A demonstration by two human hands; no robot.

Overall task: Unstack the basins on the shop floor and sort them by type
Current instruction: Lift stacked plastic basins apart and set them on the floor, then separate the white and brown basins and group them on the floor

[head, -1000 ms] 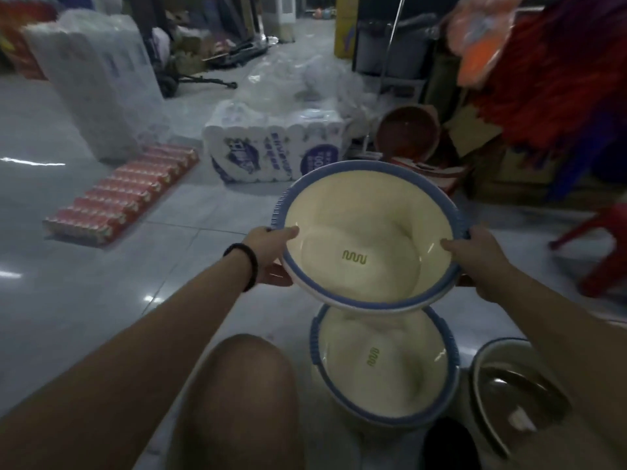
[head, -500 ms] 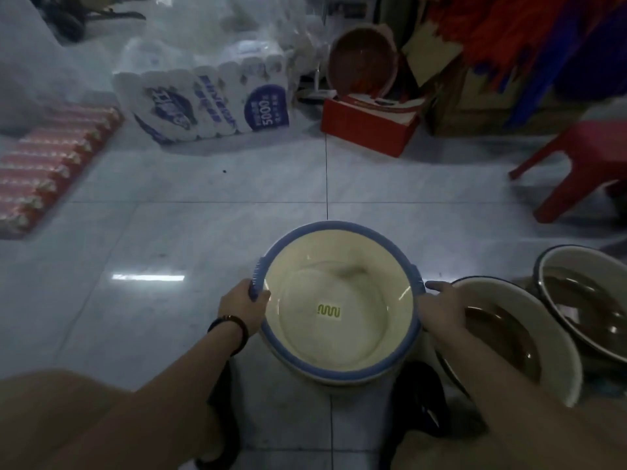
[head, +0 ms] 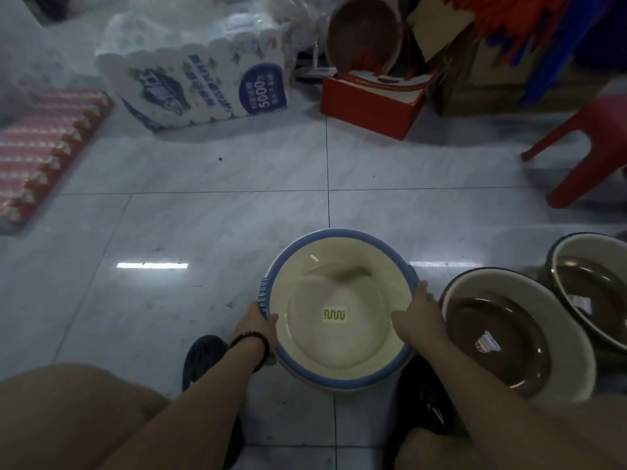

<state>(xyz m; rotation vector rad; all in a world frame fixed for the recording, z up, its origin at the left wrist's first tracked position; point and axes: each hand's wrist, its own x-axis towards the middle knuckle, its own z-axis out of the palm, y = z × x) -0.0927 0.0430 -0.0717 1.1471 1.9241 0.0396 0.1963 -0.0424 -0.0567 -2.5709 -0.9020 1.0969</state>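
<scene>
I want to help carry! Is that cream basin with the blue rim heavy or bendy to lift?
Probably light: the basin looks like plastic. It likely keeps its shape, since the left hand and right hand hold it by the rim. Its smooth, shiny inside may be slippery.

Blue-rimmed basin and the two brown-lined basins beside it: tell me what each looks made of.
Blue-rimmed basin: likely plastic. It has a matte cream inside, a ribbed moulded blue rim and soft highlights.
Near brown-lined basin and far brown-lined basin: probably enamelled metal. They are glossy brown inside and white outside, with a thin dark rim edge and sharper reflections. The look alone leaves this open.
</scene>
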